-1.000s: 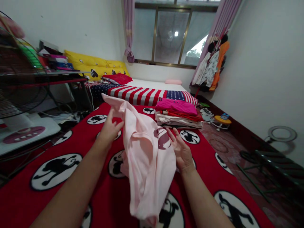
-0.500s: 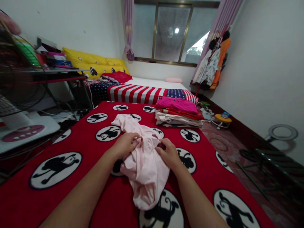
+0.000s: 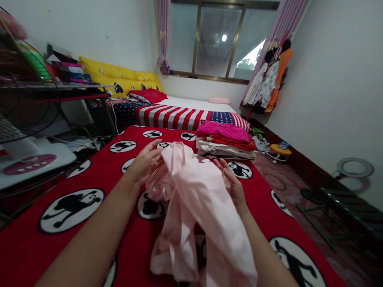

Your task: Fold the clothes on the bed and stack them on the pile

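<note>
A pale pink garment (image 3: 203, 187), loosely crumpled, is raised above the red blanket (image 3: 98, 263), its folds hanging toward me. Which kind of garment it is, I cannot make out. On its left side is my left hand (image 3: 147, 160), fingers spread and palm turned toward the cloth, touching its edge. At its right side, my right hand (image 3: 232, 183) has its fingers stretched upward. The cloth covers part of that palm and the thumb.
Beyond the garment, a stack of folded clothes (image 3: 226, 139) lies at the blanket's far right. A bed (image 3: 176, 117) is behind it. At left stand a fan (image 3: 32, 155) and a cluttered desk (image 3: 83, 87); at right, a yellow stool (image 3: 280, 149) and a green-framed chair (image 3: 344, 203).
The pink garment has come up off the blanket and toward me, its folds turned over. Both hands have risen and moved apart, and their fingers have opened from a pinch.
</note>
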Tool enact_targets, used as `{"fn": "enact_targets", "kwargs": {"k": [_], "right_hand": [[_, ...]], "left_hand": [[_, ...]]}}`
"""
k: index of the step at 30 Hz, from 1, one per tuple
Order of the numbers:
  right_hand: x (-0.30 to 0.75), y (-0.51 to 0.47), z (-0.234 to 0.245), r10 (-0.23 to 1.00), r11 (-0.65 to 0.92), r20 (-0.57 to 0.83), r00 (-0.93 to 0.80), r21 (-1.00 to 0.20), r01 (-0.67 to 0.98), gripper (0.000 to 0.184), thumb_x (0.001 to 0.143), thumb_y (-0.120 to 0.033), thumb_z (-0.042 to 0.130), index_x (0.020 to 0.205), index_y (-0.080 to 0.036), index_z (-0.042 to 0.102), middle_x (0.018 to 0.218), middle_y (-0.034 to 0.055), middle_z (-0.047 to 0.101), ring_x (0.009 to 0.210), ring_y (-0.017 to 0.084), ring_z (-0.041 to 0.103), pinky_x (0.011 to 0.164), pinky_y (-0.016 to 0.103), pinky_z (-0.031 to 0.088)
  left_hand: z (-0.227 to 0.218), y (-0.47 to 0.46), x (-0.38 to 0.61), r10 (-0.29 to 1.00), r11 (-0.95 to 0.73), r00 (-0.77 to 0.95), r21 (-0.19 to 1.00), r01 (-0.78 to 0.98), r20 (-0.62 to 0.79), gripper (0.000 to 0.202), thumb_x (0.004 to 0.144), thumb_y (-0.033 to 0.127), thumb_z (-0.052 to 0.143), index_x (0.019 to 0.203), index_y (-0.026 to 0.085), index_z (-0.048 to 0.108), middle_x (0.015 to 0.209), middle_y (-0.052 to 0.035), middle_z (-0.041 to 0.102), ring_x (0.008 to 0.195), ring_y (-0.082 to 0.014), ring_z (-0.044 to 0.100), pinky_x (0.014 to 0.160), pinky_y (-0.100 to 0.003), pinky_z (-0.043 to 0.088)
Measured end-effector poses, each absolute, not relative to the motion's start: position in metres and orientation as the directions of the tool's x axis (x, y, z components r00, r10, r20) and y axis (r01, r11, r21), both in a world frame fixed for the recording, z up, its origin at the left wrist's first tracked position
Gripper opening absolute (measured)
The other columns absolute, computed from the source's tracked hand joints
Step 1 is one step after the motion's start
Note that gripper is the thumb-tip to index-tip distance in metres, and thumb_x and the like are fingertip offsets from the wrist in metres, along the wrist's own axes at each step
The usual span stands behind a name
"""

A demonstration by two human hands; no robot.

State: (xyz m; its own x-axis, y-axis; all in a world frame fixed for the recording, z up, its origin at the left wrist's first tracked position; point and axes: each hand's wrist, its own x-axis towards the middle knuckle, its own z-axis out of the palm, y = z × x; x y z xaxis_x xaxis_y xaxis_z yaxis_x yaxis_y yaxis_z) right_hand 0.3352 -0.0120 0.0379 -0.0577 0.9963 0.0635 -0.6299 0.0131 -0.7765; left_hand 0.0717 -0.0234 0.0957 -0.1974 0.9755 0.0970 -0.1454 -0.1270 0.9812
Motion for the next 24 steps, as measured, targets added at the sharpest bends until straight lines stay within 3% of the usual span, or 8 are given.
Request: {"fn": "enact_targets", "kwargs": {"k": [4,8,11,14,17,20,22,24], "right_hand": [[0.341,0.007,0.016,0.999,0.033,0.025,0.022,-0.806,-0.591,0.034,0.063,-0.034,0.079,0.094,-0.026,0.067,0.11,0.0017,0.069,0.108,0.019,0.061,0.093,0.031,0.048],[0.337,0.007,0.009,0.996,0.082,0.093,-0.013,-0.929,-0.36,0.036,0.062,-0.041,0.079,0.089,-0.02,0.068,0.099,0.0057,0.07,0.091,0.021,0.064,0.081,0.033,0.05],[0.331,0.002,0.012,0.986,0.16,0.165,-0.033,-0.98,-0.115,0.04,0.064,-0.044,0.076,0.093,-0.019,0.066,0.1,0.0078,0.069,0.088,0.021,0.063,0.079,0.033,0.049],[0.326,-0.003,0.013,0.963,0.263,0.252,-0.097,-0.956,0.132,0.051,0.062,-0.041,0.077,0.107,-0.02,0.064,0.112,0.0095,0.065,0.1,0.023,0.061,0.088,0.037,0.046],[0.321,-0.006,0.009,0.935,0.35,0.318,-0.156,-0.898,0.268,0.032,0.062,-0.036,0.077,0.089,-0.02,0.07,0.111,0.0087,0.066,0.105,0.024,0.059,0.093,0.038,0.043],[0.323,-0.006,0.012,0.967,0.248,0.237,-0.091,-0.957,0.15,0.02,0.068,-0.038,0.072,0.07,-0.019,0.067,0.082,0.0041,0.068,0.081,0.02,0.063,0.079,0.034,0.048],[0.332,-0.003,0.018,0.992,0.125,0.125,0.008,-0.989,-0.085,0.021,0.067,-0.039,0.072,0.073,-0.019,0.066,0.069,0.0003,0.066,0.066,0.018,0.061,0.069,0.032,0.049],[0.347,0.003,0.026,0.997,0.053,0.033,0.065,-0.935,-0.35,0.025,0.065,-0.04,0.072,0.079,-0.02,0.067,0.074,0.0014,0.068,0.068,0.019,0.063,0.068,0.033,0.052]], "left_hand": [[0.067,-0.004,0.069,0.928,-0.065,-0.36,0.993,0.099,0.096,0.067,0.069,0.032,0.071,0.131,0.018,0.049,0.131,-0.018,0.054,0.12,-0.0284,0.054,0.089,-0.037,0.05],[0.054,-0.003,0.066,0.989,-0.066,-0.116,0.983,0.172,0.087,0.067,0.064,0.045,0.071,0.121,0.012,0.057,0.12,-0.0183,0.063,0.113,-0.032,0.058,0.087,-0.042,0.051],[0.045,-0.002,0.065,0.994,-0.07,-0.054,0.925,0.373,0.097,0.063,0.061,0.043,0.072,0.116,0.012,0.062,0.116,-0.0161,0.066,0.11,-0.0317,0.06,0.09,-0.041,0.049],[0.037,0.0,0.065,0.991,-0.127,0.034,0.816,0.564,0.131,0.06,0.064,0.042,0.07,0.117,0.015,0.064,0.118,-0.0132,0.066,0.109,-0.0296,0.062,0.094,-0.038,0.048],[0.032,0.002,0.065,0.986,-0.167,0.112,0.747,0.643,0.124,0.06,0.068,0.046,0.066,0.118,0.014,0.064,0.117,-0.0126,0.067,0.107,-0.0283,0.063,0.094,-0.035,0.047],[0.034,0.001,0.063,0.983,-0.178,0.15,0.7,0.691,0.102,0.061,0.065,0.042,0.068,0.119,0.012,0.065,0.114,-0.0133,0.068,0.105,-0.0291,0.063,0.092,-0.035,0.048],[0.037,-0.001,0.061,0.981,-0.185,0.17,0.699,0.691,0.092,0.065,0.062,0.04,0.07,0.12,0.012,0.064,0.115,-0.0132,0.068,0.105,-0.0296,0.063,0.091,-0.035,0.048],[0.041,-0.002,0.06,0.976,-0.2,0.201,0.727,0.657,0.087,0.066,0.062,0.04,0.071,0.122,0.014,0.063,0.115,-0.0111,0.068,0.105,-0.029,0.063,0.092,-0.035,0.047]]}}
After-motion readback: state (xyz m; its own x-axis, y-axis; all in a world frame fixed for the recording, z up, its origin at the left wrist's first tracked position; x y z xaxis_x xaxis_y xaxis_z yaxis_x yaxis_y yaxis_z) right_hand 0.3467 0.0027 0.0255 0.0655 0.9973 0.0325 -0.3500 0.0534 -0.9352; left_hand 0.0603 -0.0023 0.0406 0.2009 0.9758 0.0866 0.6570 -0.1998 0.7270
